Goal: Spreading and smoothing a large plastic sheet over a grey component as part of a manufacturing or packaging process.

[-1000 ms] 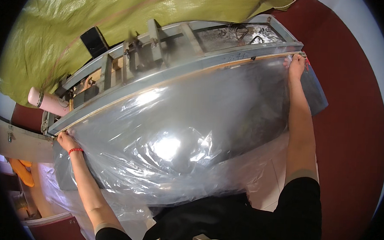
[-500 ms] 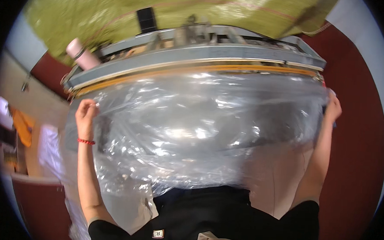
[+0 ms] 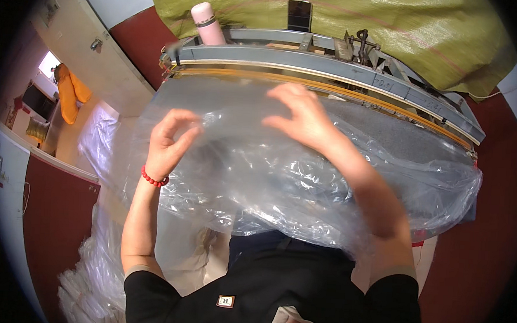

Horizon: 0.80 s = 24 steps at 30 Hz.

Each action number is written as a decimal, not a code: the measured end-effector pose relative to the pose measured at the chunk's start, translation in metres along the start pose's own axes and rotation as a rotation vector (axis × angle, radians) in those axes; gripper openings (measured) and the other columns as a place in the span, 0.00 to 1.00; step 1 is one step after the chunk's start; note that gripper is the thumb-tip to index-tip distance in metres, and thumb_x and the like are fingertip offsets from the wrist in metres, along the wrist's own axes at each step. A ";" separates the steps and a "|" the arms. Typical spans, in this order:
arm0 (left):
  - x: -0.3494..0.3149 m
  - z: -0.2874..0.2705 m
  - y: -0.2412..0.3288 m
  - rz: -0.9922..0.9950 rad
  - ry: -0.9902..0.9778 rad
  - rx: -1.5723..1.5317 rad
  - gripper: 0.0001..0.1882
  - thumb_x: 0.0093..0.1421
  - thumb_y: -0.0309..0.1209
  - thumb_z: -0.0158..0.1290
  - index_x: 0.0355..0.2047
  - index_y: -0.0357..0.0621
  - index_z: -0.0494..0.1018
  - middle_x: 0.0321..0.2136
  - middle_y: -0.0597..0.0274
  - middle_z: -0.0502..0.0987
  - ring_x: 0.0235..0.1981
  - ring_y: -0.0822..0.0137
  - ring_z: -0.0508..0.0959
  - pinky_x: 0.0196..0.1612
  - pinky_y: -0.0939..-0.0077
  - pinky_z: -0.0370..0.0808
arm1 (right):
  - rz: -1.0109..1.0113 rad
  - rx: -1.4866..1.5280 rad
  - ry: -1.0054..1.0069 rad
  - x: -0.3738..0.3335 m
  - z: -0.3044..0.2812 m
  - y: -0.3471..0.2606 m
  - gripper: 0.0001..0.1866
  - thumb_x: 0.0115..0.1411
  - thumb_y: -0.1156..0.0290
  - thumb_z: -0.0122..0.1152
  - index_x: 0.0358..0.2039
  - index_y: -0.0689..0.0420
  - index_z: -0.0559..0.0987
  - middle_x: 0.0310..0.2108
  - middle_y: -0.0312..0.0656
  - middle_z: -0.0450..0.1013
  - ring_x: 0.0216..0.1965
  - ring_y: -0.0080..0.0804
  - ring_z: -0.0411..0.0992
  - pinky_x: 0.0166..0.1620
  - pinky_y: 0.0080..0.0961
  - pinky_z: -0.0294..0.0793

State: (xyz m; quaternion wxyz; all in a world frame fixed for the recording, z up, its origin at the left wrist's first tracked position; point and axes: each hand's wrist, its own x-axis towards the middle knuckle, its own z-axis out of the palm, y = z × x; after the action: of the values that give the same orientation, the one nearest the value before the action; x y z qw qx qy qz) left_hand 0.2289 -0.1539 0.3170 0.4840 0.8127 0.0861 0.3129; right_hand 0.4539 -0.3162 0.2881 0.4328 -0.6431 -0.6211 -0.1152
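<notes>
A wide sheet of clear plastic film lies crumpled and shiny over the grey bed of a long machine. Over the film's left part is my left hand, a red bead bracelet on its wrist. Its fingers are curved and the thumb stands apart from them; I see nothing held. To its right, my right hand reaches over the bed near the far bar, blurred by motion, thumb and fingers spread. Whether either hand touches the film is not clear.
A grey metal frame with an orange strip runs along the far side. On it stands a pink bottle; a dark phone-like slab rests against green sheeting. More clear film is heaped at lower left.
My hands have left the film's two side edges. The right hand has come far left, near the left hand, and both have loosened. The view has swung left; the film's right side now lies bunched.
</notes>
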 end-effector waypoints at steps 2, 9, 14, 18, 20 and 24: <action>0.000 -0.004 0.014 -0.020 -0.151 0.267 0.09 0.52 0.20 0.48 0.35 0.37 0.68 0.24 0.67 0.71 0.27 0.76 0.71 0.32 0.82 0.68 | 0.199 0.275 -0.230 -0.005 0.006 0.009 0.12 0.47 0.69 0.61 0.32 0.60 0.74 0.31 0.38 0.71 0.35 0.28 0.68 0.40 0.25 0.67; -0.081 -0.001 -0.063 -0.301 -0.800 0.240 0.09 0.54 0.31 0.50 0.32 0.40 0.72 0.26 0.58 0.75 0.28 0.69 0.74 0.32 0.76 0.70 | 0.808 -0.083 0.075 -0.144 -0.126 0.121 0.07 0.47 0.68 0.60 0.22 0.58 0.77 0.19 0.33 0.70 0.23 0.19 0.65 0.29 0.16 0.65; -0.117 -0.011 -0.118 -0.397 -1.089 0.289 0.10 0.51 0.31 0.54 0.34 0.42 0.73 0.28 0.56 0.75 0.29 0.67 0.74 0.35 0.73 0.70 | 1.061 -0.484 0.613 -0.383 -0.359 0.136 0.12 0.51 0.64 0.57 0.28 0.61 0.78 0.26 0.34 0.72 0.29 0.20 0.66 0.36 0.18 0.65; -0.089 -0.108 -0.161 -0.651 -0.975 0.607 0.14 0.44 0.25 0.57 0.35 0.41 0.73 0.30 0.58 0.76 0.32 0.69 0.75 0.35 0.75 0.72 | 1.428 -0.808 0.867 -0.543 -0.490 0.076 0.16 0.48 0.61 0.60 0.31 0.61 0.79 0.27 0.38 0.75 0.28 0.25 0.69 0.36 0.22 0.68; -0.047 -0.163 -0.160 -0.856 -0.800 0.535 0.13 0.42 0.21 0.58 0.32 0.36 0.73 0.31 0.59 0.76 0.33 0.69 0.75 0.34 0.76 0.75 | 1.312 -0.748 0.910 -0.581 -0.517 0.065 0.16 0.50 0.60 0.59 0.30 0.62 0.78 0.26 0.37 0.74 0.28 0.24 0.69 0.33 0.20 0.67; 0.052 -0.247 -0.121 -0.357 -0.082 1.238 0.13 0.40 0.18 0.46 0.28 0.37 0.74 0.25 0.53 0.75 0.30 0.61 0.76 0.35 0.72 0.71 | 1.405 -0.837 0.772 -0.550 -0.524 0.073 0.18 0.50 0.57 0.58 0.29 0.60 0.78 0.26 0.39 0.74 0.28 0.25 0.68 0.35 0.23 0.67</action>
State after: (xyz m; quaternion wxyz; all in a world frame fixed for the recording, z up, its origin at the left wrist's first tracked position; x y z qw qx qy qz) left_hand 0.1436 0.1126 0.3201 -0.0268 0.9260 0.3660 0.0890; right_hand 0.6129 -1.0568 0.1939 0.3124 -0.8956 0.1958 -0.2488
